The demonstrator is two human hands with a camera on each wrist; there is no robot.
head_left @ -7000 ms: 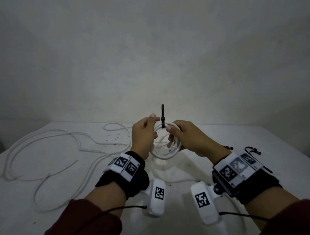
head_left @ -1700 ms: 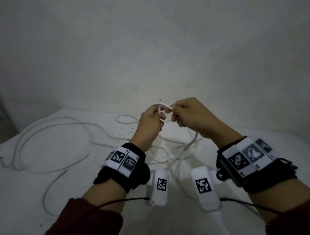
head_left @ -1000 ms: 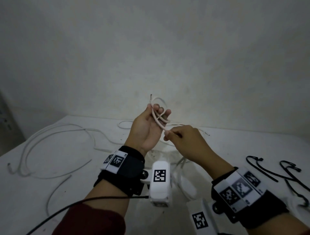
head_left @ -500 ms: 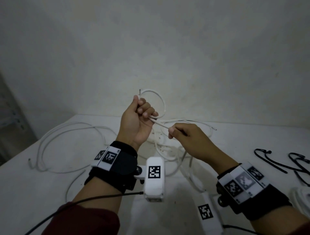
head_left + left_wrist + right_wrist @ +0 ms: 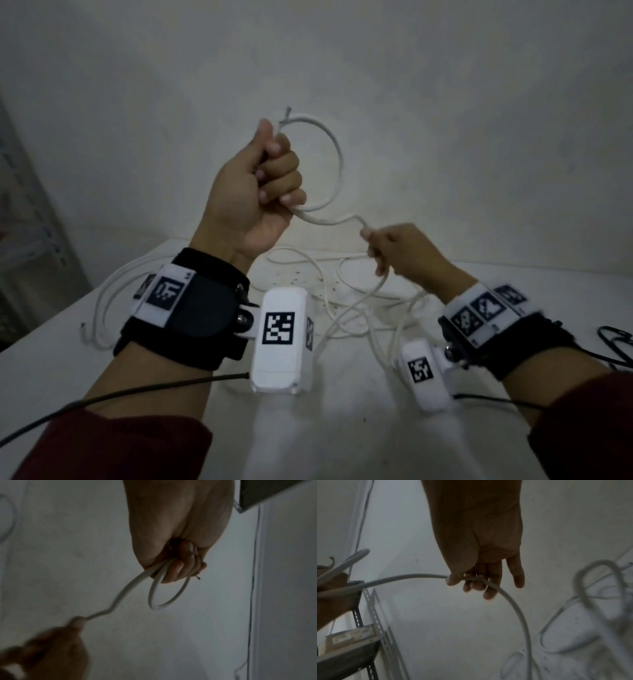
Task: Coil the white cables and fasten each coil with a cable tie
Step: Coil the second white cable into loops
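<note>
- Above the bench [image 5: 342, 428], your left hand [image 5: 253, 192] is fisted round the white cable [image 5: 337, 150], clamping one finished loop with its bare end poking up past your thumb.
- Right of that loop and lower, your right hand [image 5: 400, 253] pinches the same cable between thumb and fingertips [image 5: 476, 585].
- Below the loop, the rest trails onto the bench among other loose white cables [image 5: 113, 301].
- Far right of the loop, black cable ties [image 5: 616, 337] lie on the bench.

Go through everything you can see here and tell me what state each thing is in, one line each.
Left hand: raised, fist gripping the cable's first loop.
Right hand: lower, pinching the same cable.
White cable: one loop formed, the rest trailing loose to the table.
Other white cable: uncoiled on the table.
Black cable ties: unused, at the table's right edge.
</note>
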